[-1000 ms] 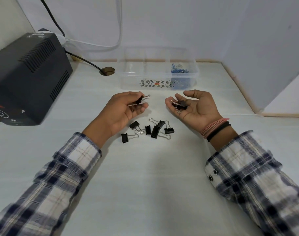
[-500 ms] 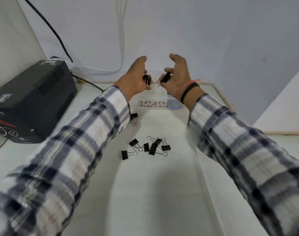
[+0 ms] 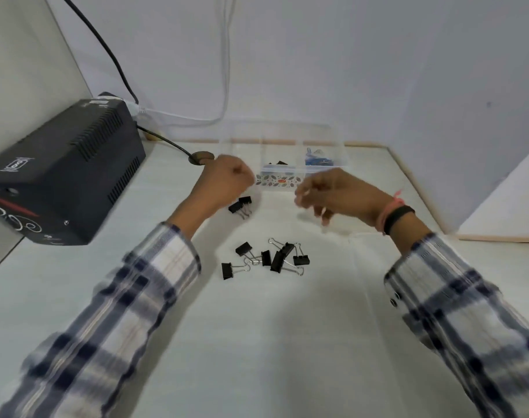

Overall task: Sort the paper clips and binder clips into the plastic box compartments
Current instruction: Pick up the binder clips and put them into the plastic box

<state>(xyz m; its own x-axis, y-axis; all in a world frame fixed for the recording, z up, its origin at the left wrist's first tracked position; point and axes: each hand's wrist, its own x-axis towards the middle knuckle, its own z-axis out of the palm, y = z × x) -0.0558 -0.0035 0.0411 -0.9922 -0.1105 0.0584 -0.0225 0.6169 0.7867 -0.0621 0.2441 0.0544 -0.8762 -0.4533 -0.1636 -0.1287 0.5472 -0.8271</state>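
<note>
Your left hand (image 3: 231, 179) is curled into a loose fist just in front of the box (image 3: 287, 140); can't tell if it's hiding a clip. Your right hand (image 3: 332, 191) is blurring, fingers hanging loose, apparently gripping nothing. Most binder clips (image 3: 269, 257) are sitting in a pile on the worktop (image 3: 257, 342), at 6 o'clock from the box, with two more clips (image 3: 241, 204) lying right by your left wrist. A couple are showing in the middle compartment, blue paper clips (image 3: 317, 159) in the right one. I'm guessing they're light, stiff and a bit slick, so you're better off pinching the black body than the floppy wire handles.
</note>
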